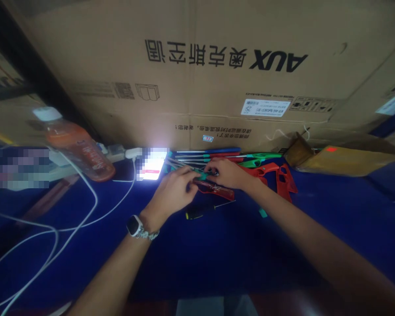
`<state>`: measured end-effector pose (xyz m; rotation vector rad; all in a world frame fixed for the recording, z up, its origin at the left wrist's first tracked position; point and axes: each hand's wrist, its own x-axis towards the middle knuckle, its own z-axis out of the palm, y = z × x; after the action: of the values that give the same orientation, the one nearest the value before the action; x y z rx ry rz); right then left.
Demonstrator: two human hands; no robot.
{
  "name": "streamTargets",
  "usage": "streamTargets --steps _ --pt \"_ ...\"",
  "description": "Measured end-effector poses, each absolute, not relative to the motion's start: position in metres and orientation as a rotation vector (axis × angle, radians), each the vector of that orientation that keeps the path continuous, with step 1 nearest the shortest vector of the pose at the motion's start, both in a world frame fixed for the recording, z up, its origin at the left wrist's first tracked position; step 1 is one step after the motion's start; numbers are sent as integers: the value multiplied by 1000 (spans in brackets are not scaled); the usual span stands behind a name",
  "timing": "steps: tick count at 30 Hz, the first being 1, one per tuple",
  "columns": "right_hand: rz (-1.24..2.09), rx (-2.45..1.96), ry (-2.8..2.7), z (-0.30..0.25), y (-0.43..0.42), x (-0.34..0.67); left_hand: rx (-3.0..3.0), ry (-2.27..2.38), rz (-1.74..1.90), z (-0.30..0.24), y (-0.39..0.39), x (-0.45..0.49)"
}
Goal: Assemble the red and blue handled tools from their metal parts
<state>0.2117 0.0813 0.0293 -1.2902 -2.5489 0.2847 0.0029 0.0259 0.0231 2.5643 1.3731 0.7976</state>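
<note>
My left hand (174, 191), with a watch on the wrist, and my right hand (227, 172) meet over a small teal-handled screwdriver (202, 175) on the blue cloth. Both hands have their fingers pinched on it. Right under them lies a red clear-handled screwdriver (217, 189). A black-and-yellow screwdriver (202, 211) lies nearer to me. Several more screwdrivers with blue, red and green handles (217, 154) lie in a row behind the hands.
A large cardboard box (197, 66) walls off the back. An orange drink bottle (77, 147) lies at the left beside white cables (85, 193) and a lit phone (151, 164). Red plastic holders (281, 175) sit right of the hands.
</note>
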Motion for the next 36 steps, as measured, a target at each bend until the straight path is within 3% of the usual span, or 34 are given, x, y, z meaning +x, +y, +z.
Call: streamTargets --steps 9,18,27,36 --pt "243 -1339 -2593 37 88 200 2485 1177 981 4 48 -14" --pt "905 -997 -2147 47 54 209 2232 1105 1243 15 34 1" --pt "892 -1077 -1851 7 42 209 2499 1101 1117 3 53 -20" --pt "685 -1196 -1704 -26 41 217 2776 979 506 12 74 -4"
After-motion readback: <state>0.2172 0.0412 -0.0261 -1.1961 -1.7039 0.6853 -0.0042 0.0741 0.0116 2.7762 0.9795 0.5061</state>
